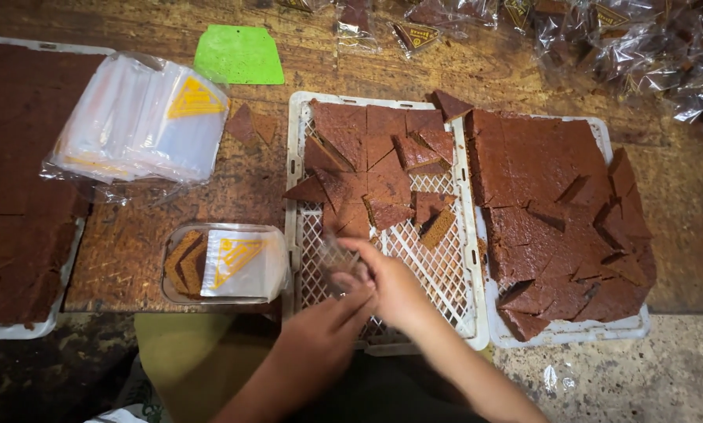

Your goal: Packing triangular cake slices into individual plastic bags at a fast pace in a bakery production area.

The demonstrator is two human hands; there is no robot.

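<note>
Clear plastic wrapper bag, small and crinkled, sits over the near-left part of the white lattice plastic tray. Left hand and right hand both have fingers pinched shut on it; whether a slice is inside is blurred.

Done: one bagged brown triangular cake slice in the clear shallow dish.

Left: loose triangles on the lattice tray, a full cut slab on the right, an uncut slab on the left.

Bench crowded: stack of empty bags far left, trays touching, hands at the near edge, open room only on the tray's bare lattice.
</note>
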